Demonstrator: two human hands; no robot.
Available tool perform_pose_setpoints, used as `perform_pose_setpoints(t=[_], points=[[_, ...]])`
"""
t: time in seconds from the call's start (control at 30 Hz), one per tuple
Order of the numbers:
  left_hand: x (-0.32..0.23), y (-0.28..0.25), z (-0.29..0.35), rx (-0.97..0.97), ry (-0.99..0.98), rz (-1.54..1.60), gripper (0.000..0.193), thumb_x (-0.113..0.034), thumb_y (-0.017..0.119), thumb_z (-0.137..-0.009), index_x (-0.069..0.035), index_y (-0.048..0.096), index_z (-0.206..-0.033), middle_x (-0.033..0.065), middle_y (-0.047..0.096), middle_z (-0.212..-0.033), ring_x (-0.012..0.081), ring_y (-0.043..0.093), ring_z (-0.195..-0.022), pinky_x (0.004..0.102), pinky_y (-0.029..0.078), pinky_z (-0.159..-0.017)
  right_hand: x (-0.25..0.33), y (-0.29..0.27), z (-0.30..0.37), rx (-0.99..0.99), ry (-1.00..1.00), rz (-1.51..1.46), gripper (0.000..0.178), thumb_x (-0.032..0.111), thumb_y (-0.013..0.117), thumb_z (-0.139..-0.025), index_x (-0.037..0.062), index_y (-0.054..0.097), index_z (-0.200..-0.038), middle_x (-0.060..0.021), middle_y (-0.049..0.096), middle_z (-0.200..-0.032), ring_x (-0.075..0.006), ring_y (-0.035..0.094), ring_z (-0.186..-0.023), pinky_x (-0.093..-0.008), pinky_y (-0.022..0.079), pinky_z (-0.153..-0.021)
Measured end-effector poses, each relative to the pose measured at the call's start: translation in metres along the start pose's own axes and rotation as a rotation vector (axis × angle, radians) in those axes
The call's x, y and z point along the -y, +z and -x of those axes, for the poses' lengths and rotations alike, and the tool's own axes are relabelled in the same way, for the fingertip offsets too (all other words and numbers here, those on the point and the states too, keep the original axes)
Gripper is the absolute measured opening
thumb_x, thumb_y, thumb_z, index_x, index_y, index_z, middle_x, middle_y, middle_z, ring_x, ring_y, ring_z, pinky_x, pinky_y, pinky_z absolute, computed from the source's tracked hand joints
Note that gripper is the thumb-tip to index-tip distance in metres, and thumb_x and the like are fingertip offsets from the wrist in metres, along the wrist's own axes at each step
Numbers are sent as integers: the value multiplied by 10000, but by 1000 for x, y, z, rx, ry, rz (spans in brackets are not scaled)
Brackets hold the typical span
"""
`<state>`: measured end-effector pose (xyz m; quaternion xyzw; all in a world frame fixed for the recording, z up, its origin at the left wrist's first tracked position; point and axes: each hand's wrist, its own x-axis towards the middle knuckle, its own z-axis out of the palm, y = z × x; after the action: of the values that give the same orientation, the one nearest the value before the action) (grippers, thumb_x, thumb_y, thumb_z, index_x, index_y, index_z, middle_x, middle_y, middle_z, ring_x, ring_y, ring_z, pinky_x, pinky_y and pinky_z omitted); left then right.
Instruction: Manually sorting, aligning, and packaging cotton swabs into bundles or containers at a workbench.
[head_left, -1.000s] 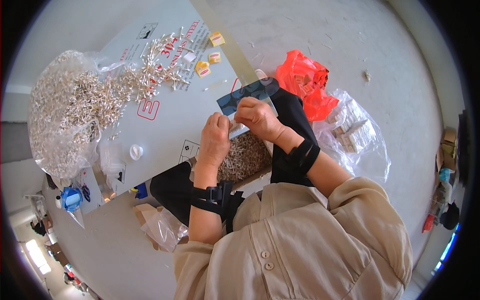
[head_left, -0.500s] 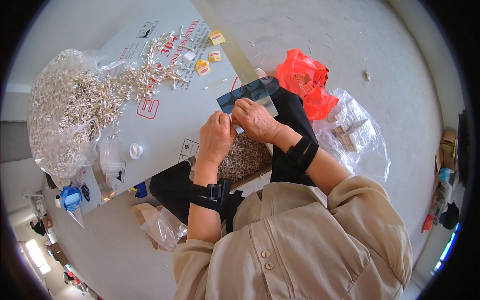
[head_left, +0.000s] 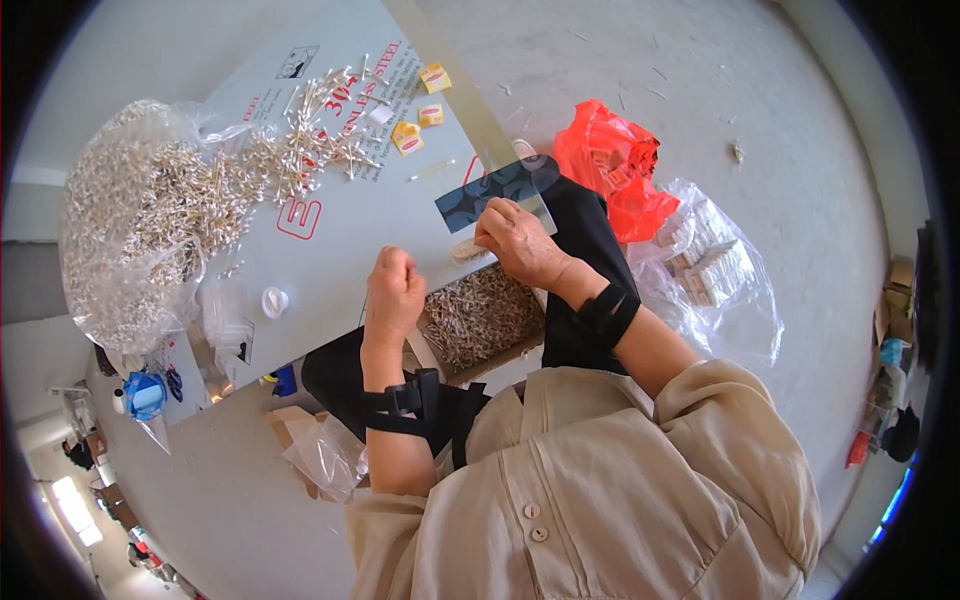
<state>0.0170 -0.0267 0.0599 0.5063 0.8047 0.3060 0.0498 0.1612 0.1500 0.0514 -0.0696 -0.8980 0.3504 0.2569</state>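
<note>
Landmark: a cardboard box [head_left: 427,352], open-topped, is sitting between my black-clad legs [head_left: 590,235] and holding loose cotton swabs [head_left: 482,312].
Right hand: my right hand [head_left: 522,245] is hovering over the far right part of the box, its fingers closing together on one end of a small bundle of swabs [head_left: 467,252].
Small bundle: it is showing just beyond the far rim of the box, reaching leftward from my fingertips; I cannot tell how it is wrapped.
Left hand: my left hand [head_left: 396,295] is hanging just left of the box, apart from the bundle, fingers curling inward; I cannot tell how tightly, or whether they are holding anything.
Dark sheet: a glossy blue-black sheet [head_left: 488,196] is lying beyond the box.
Table, beyond and left of the box: a grey tabletop [head_left: 350,240] is bearing three yellow packets [head_left: 407,138], a spilled swab heap [head_left: 310,140], a clear bag of swabs [head_left: 130,215] and a round white piece [head_left: 275,302].
Floor, right of the box: a red bag [head_left: 605,175] and a clear bag of white packs [head_left: 712,265] are resting together.
</note>
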Motion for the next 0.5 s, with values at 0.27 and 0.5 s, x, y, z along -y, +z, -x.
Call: perform_pose_setpoints(t=[0.27, 0.5], points=[[-42, -2, -4, -184, -63, 531, 119, 16, 667, -845, -3, 592, -935, 58, 582, -860, 146, 556, -746, 251, 459, -666, 23, -5, -3, -69, 43, -154, 139, 48, 630, -851, 23, 497, -822, -147, 498, -816, -374, 521, -796, -432, 446, -694], [-59, -16, -3, -236, 38, 366, 88, 26, 614, -868, -13, 535, -869, 95, 548, -821, 239, 566, -719, 327, 456, -615, 45, -14, -8, -118, 12, -302, 118, 49, 680, -823, 12, 599, -901, -118, 538, -860, -317, 554, -821, -383, 458, -710]])
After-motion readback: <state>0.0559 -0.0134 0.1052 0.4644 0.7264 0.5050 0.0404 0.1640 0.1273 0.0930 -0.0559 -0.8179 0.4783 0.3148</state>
